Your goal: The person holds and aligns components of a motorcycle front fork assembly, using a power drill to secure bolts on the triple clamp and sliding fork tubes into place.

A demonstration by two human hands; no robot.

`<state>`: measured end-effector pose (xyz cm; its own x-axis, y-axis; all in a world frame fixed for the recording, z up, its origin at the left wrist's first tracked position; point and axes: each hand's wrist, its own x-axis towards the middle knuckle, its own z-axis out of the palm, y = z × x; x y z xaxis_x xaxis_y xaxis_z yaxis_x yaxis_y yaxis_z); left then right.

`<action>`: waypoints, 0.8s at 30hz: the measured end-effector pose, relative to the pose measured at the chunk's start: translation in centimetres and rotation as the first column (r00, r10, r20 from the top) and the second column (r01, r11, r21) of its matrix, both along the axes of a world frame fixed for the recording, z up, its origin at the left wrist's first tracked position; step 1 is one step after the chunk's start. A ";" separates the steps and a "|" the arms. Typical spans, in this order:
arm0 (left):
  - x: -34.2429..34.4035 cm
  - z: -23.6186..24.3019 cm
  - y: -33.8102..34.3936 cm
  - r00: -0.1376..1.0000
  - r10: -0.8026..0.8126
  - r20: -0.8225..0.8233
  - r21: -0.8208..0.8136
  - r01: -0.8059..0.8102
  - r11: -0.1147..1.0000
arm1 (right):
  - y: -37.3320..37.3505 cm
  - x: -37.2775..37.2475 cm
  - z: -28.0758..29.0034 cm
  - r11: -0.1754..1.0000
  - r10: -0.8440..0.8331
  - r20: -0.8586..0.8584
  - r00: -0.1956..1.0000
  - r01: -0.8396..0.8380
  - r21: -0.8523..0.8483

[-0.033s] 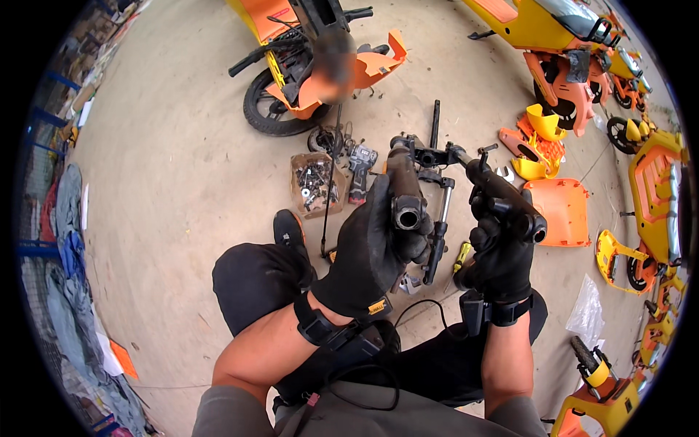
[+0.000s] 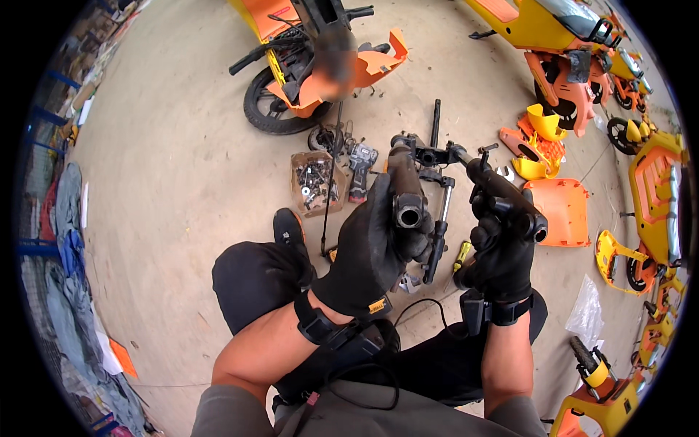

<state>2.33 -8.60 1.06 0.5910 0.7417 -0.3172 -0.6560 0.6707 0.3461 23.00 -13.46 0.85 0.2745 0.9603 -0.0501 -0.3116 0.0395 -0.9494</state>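
Observation:
I hold a black fork and handlebar assembly (image 2: 435, 156) up in front of me with both gloved hands. My left hand (image 2: 375, 247), in a black glove, wraps around the left tube (image 2: 408, 207), whose open end faces me. My right hand (image 2: 499, 255), also gloved, grips the right tube (image 2: 513, 200). A thin black strut (image 2: 437, 244) hangs down between my hands. I crouch on a concrete floor, my left knee (image 2: 255, 280) below the left hand.
On the floor beyond lie a clear box of bolts (image 2: 314, 182), a power driver (image 2: 360, 171), a yellow-handled screwdriver (image 2: 462, 255) and an orange panel (image 2: 557, 211). A stripped orange scooter (image 2: 291, 80) with a person beside it stands ahead. More yellow-orange scooters (image 2: 575, 44) line the right.

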 end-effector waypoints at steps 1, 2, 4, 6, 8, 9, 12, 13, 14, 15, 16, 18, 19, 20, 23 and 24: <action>0.3 0.0 -0.1 0.999 0.029 -0.031 0.010 -0.029 1.000 | 0.1 -0.2 0.1 1.000 0.000 -0.049 0.999 0.001 0.015; 0.4 0.0 -0.2 0.996 0.059 -0.062 0.020 -0.058 0.998 | 0.2 0.1 -0.3 1.000 0.015 -0.163 0.987 -0.013 0.011; 0.2 0.4 0.1 1.000 -0.001 0.032 -0.015 0.002 1.000 | 0.4 0.5 -0.7 1.000 0.025 -0.383 0.923 -0.028 -0.002; 0.3 0.8 0.2 0.998 -0.001 0.070 -0.028 0.003 1.000 | 0.3 0.0 -0.2 1.000 0.003 -0.327 0.945 -0.006 -0.010; 0.2 0.4 0.2 0.997 -0.019 0.077 -0.024 0.021 0.999 | 0.3 -0.3 0.0 1.000 -0.012 -0.353 0.935 0.010 -0.009; 0.1 0.3 0.2 0.996 -0.027 0.081 -0.022 0.029 0.999 | 0.3 -0.3 -0.1 1.000 -0.004 -0.374 0.927 0.003 -0.002; 0.4 0.8 0.0 0.998 0.013 0.069 -0.094 -0.006 0.996 | 0.1 0.6 -0.8 0.999 0.053 -0.487 0.872 -0.052 0.016; 0.5 0.9 0.0 0.997 0.033 0.072 -0.117 -0.024 0.993 | 0.0 0.6 -0.9 0.999 0.033 -0.483 0.875 -0.047 -0.017; 0.7 0.8 0.1 0.996 0.043 0.082 -0.179 -0.028 0.983 | -0.1 0.8 -1.0 0.998 0.013 -0.477 0.879 -0.042 -0.051; 0.7 0.8 0.2 0.995 0.044 0.086 -0.175 -0.029 0.984 | 0.0 0.9 -1.0 0.997 0.016 -0.476 0.879 -0.048 -0.056; 0.8 0.6 0.2 0.995 0.045 0.091 -0.171 -0.029 0.985 | 0.0 0.9 -1.0 0.996 0.020 -0.475 0.880 -0.056 -0.063; 0.7 0.2 0.2 0.991 0.046 0.126 -0.173 -0.024 0.985 | 0.2 0.8 -0.8 0.994 0.076 -0.484 0.872 -0.102 -0.026; 0.7 -0.1 0.2 0.986 0.048 0.158 -0.178 -0.019 0.984 | 0.3 0.8 -0.8 0.995 0.059 -0.425 0.903 -0.087 -0.047; 0.7 -0.3 0.2 0.981 0.050 0.190 -0.183 -0.015 0.983 | 0.4 0.7 -0.8 0.995 0.043 -0.363 0.931 -0.071 -0.066; 0.8 0.2 0.1 0.985 0.078 0.152 -0.188 -0.049 0.981 | 0.5 0.9 -1.0 0.996 0.073 -0.355 0.932 -0.087 -0.022; 0.8 0.1 0.0 0.986 0.090 0.139 -0.146 -0.070 0.987 | 0.8 0.9 -1.1 0.994 0.104 -0.376 0.921 -0.109 0.006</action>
<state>3.10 -8.62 1.18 0.5786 0.7426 -0.3373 -0.7457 0.6491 0.1500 23.85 -12.71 -0.21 0.1291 0.9812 -0.1435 -0.6466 -0.0264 -0.7623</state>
